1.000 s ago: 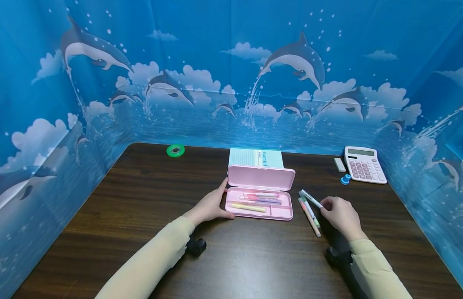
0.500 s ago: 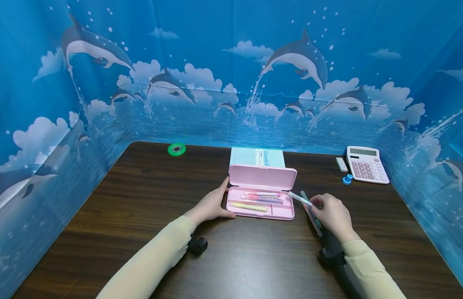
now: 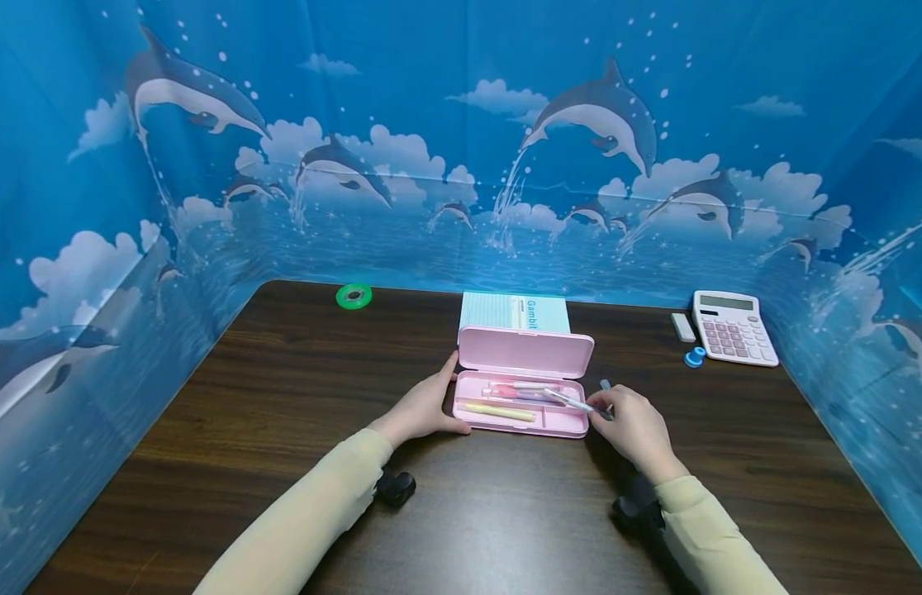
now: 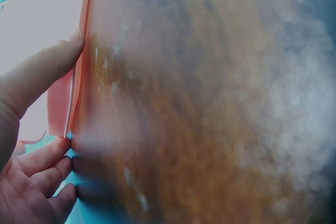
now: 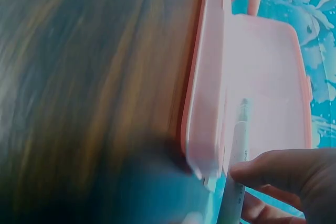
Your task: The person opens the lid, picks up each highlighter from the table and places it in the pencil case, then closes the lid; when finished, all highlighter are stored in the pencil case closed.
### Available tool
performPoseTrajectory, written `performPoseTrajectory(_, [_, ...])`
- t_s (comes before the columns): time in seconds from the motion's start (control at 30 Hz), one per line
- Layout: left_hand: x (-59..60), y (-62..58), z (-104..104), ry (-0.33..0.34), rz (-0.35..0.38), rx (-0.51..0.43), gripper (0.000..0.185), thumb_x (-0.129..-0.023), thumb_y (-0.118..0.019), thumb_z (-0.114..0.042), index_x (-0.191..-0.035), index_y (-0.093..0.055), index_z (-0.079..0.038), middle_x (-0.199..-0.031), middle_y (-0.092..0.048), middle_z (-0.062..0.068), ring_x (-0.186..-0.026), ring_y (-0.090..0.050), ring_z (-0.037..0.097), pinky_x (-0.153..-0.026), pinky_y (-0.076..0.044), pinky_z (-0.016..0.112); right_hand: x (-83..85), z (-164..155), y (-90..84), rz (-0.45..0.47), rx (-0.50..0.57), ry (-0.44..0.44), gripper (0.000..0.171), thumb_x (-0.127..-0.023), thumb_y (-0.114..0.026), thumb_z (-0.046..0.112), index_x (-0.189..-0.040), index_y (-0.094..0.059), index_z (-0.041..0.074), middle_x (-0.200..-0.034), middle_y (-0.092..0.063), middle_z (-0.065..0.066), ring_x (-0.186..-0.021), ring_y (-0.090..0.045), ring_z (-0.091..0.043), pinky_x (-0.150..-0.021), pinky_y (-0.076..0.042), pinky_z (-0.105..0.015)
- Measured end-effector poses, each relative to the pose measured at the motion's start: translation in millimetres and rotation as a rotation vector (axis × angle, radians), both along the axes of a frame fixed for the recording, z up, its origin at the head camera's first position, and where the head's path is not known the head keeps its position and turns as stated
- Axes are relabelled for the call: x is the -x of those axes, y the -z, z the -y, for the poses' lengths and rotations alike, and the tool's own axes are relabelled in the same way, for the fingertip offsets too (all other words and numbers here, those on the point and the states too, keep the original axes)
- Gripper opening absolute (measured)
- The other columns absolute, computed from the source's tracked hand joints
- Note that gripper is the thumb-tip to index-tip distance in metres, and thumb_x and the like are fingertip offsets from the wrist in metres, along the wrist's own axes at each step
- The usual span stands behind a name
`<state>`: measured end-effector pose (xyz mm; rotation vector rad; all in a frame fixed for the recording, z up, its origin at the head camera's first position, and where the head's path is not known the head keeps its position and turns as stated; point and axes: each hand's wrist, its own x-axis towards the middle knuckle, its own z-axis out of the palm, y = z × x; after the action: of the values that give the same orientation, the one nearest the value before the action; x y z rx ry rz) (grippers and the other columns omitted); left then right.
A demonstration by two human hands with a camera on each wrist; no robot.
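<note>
A pink pencil case lies with its lid raised, pens inside: pinkish ones and a purple one in the back compartment, a yellow one in front. My left hand holds the case's left end, thumb at the front corner and fingers behind; the left wrist view shows the thumb against its edge. My right hand pinches a white marker pen between thumb and fingers, its tip over the case's right part. In the right wrist view the pen slants in front of the lid.
The grey end of another pen shows behind my right hand, which hides the rest. A notebook lies behind the case. A calculator, white eraser and small blue object sit back right; green tape back left.
My right hand has carried the marker pen leftward from beside the pens on the table to over the case's right end. My left hand stays at the case.
</note>
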<state>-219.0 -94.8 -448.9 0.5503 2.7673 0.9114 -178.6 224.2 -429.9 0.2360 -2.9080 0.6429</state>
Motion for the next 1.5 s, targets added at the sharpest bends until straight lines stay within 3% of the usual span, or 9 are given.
performPoseTrajectory(0.4, [1.5, -2.4, -2, 0.008, 0.000, -0.001, 0.122, -0.068, -0.085, -0.038, -0.153, -0.004, -0.007, -0.141, -0.046, 0.012, -0.130, -0.043, 0.027, -0.108, -0.034, 0.043, -0.5, 30, 0.3, -0.041, -0.020, -0.091, 0.010, -0.077, -0.076, 0.011, -0.087, -0.073, 0.010, -0.080, -0.062, -0.003, -0.066, -0.052, -0.015, -0.055, -0.046, -0.028])
performPoseTrajectory(0.6, [1.5, -1.9, -1, 0.004, 0.002, 0.003, 0.122, -0.068, -0.085, -0.038, -0.153, -0.003, -0.007, -0.141, -0.046, 0.012, -0.131, -0.043, 0.026, -0.108, -0.033, 0.042, 1.4, 50, -0.1, -0.098, -0.042, -0.151, 0.010, -0.076, -0.076, 0.013, -0.085, -0.073, 0.011, -0.084, -0.062, -0.001, -0.070, -0.053, -0.014, -0.061, -0.047, -0.030])
performPoseTrajectory(0.8, [0.4, -2.3, -2, 0.006, 0.003, 0.002, 0.121, -0.069, -0.085, -0.039, -0.153, -0.004, -0.006, -0.141, -0.046, 0.012, -0.131, -0.042, 0.027, -0.108, -0.033, 0.043, 3.6, 71, 1.1, -0.109, -0.051, -0.186, 0.009, -0.075, -0.076, 0.012, -0.083, -0.073, 0.014, -0.078, -0.060, 0.002, -0.068, -0.053, -0.011, -0.056, -0.044, -0.028])
performPoseTrajectory(1.03, [0.6, -1.1, -2, 0.008, 0.000, 0.003, 0.121, -0.069, -0.084, -0.040, -0.153, -0.004, -0.007, -0.142, -0.046, 0.012, -0.131, -0.042, 0.027, -0.108, -0.033, 0.043, 7.7, 88, 3.3, -0.132, -0.025, -0.242, 0.010, -0.074, -0.078, 0.010, -0.081, -0.072, 0.012, -0.075, -0.059, 0.003, -0.067, -0.051, -0.011, -0.061, -0.044, -0.030])
performPoseTrajectory(1.23, [1.1, 0.1, -2, 0.010, -0.006, 0.000, 0.121, -0.069, -0.085, -0.039, -0.153, -0.004, -0.007, -0.141, -0.047, 0.012, -0.131, -0.043, 0.026, -0.108, -0.033, 0.042, 8.3, 93, 4.6, -0.149, -0.015, -0.256, 0.009, -0.075, -0.078, 0.012, -0.081, -0.072, 0.013, -0.075, -0.059, 0.003, -0.068, -0.053, -0.011, -0.060, -0.044, -0.030])
performPoseTrajectory(1.5, [1.2, -0.3, 0, 0.001, -0.002, 0.000, 0.121, -0.068, -0.085, -0.038, -0.153, -0.005, -0.006, -0.140, -0.048, 0.012, -0.129, -0.044, 0.027, -0.107, -0.034, 0.043, 9.0, 85, 1.5, -0.100, 0.013, -0.228, 0.008, -0.078, -0.076, 0.015, -0.086, -0.072, 0.014, -0.078, -0.062, 0.004, -0.068, -0.052, -0.009, -0.060, -0.044, -0.026])
